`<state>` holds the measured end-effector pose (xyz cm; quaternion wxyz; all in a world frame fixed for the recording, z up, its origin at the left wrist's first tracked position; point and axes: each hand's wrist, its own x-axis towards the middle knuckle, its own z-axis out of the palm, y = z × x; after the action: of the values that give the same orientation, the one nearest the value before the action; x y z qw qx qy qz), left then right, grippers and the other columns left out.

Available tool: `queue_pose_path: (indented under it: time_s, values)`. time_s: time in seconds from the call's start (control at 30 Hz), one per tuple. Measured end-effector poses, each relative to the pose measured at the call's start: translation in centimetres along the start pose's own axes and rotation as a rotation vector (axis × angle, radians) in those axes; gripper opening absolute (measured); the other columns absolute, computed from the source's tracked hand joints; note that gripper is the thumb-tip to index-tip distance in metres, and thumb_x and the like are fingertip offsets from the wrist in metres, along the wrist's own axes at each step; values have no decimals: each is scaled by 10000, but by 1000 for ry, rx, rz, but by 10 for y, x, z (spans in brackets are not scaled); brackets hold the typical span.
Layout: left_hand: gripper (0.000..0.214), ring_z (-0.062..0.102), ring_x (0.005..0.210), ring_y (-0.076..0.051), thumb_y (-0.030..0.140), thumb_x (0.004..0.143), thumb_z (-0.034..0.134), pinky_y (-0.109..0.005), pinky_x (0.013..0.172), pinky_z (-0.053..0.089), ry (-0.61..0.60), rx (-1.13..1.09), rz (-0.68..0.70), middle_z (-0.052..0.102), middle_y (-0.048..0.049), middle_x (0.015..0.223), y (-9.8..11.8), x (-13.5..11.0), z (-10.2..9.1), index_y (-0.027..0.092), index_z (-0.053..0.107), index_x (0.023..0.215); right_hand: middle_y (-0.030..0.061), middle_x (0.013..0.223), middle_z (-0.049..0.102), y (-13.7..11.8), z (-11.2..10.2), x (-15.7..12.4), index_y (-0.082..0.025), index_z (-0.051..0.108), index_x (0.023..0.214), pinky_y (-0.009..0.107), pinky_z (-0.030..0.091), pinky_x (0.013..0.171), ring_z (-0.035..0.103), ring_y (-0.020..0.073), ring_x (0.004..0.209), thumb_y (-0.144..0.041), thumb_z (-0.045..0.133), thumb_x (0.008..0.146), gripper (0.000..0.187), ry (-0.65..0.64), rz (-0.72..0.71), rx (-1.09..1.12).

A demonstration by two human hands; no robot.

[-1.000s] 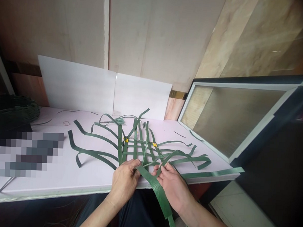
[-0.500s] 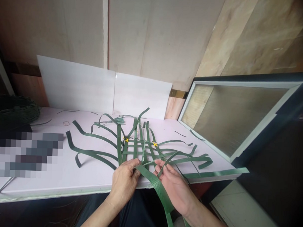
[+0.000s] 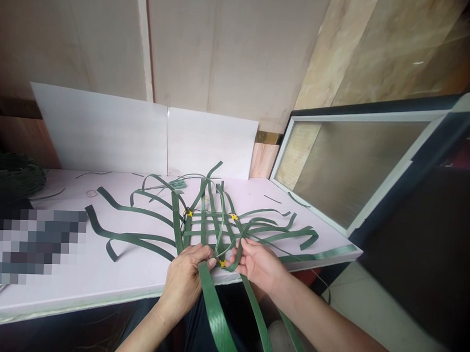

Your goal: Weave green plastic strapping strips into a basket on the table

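A lattice of flat green plastic straps [image 3: 203, 211] lies on the table, with loose ends fanning out on both sides. My left hand [image 3: 187, 274] is closed on the lattice's near edge; a wide strap [image 3: 214, 306] hangs from beside its thumb over the table edge. My right hand [image 3: 260, 264] pinches one green strap [image 3: 238, 254] that bends upward at the near right corner. Yellow twisted ties [image 3: 234, 217] mark crossings, and one yellow tie [image 3: 222, 263] shows between my hands. A thin pale green strand [image 3: 219, 227] arches over the lattice to my left thumb.
The pale pink table [image 3: 131, 275] ends just in front of me. White boards [image 3: 105, 133] lean at the back. A framed glass panel [image 3: 335, 164] stands on the right. At left sit a dark green woven basket [image 3: 15, 176] and a pixelated patch. Strap scraps [image 3: 272, 199] lie about.
The right hand has drawn its strap closer to the near corner, where a yellow tie now shows. The wide strap hangs further left, off the right forearm. The view has shifted right.
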<state>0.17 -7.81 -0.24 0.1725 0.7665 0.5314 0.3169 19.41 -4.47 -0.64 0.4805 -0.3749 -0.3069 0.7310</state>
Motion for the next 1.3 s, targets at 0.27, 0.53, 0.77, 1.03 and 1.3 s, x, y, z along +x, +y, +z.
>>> queue_pose_path:
  time_s: [0.27, 0.53, 0.77, 1.03, 1.3]
  values:
    - [256, 492, 747, -150, 287, 940, 433, -263, 672, 325, -16, -30, 49, 535, 15, 739, -4, 0, 1, 194, 455, 702, -20, 690, 527, -10, 5, 19, -160, 558, 980, 347, 520, 654, 507, 122, 514, -320, 626, 906, 188, -315, 53, -47]
    - [286, 473, 692, -142, 287, 948, 392, -267, 655, 320, 58, -68, -4, 497, 21, 686, 0, 0, 4, 190, 419, 680, 36, 838, 522, -11, 10, -17, -159, 685, 1064, 325, 489, 793, 548, 152, 752, -402, 580, 953, 287, -512, -292, -585]
    - [293, 481, 712, -151, 309, 944, 386, -279, 675, 339, 69, -111, -21, 511, 8, 699, 1, -1, 4, 190, 431, 680, 55, 985, 624, -17, 9, -23, -201, 717, 1044, 317, 460, 912, 580, 188, 946, -291, 496, 972, 249, -473, -654, -1037]
    - [303, 461, 685, -136, 304, 948, 406, -262, 651, 320, 75, -93, -21, 472, 21, 680, -4, 0, 8, 185, 390, 670, 107, 1001, 662, -12, -17, -10, -137, 694, 1041, 353, 525, 831, 622, 235, 958, -420, 621, 907, 321, -351, -302, -649]
    - [278, 472, 731, -137, 325, 966, 409, -258, 666, 313, -10, -49, 96, 498, 22, 733, -16, -2, 9, 192, 456, 726, 55, 666, 608, -23, -2, 16, -137, 529, 789, 198, 455, 345, 613, 181, 554, -356, 678, 848, 272, -75, 45, -556]
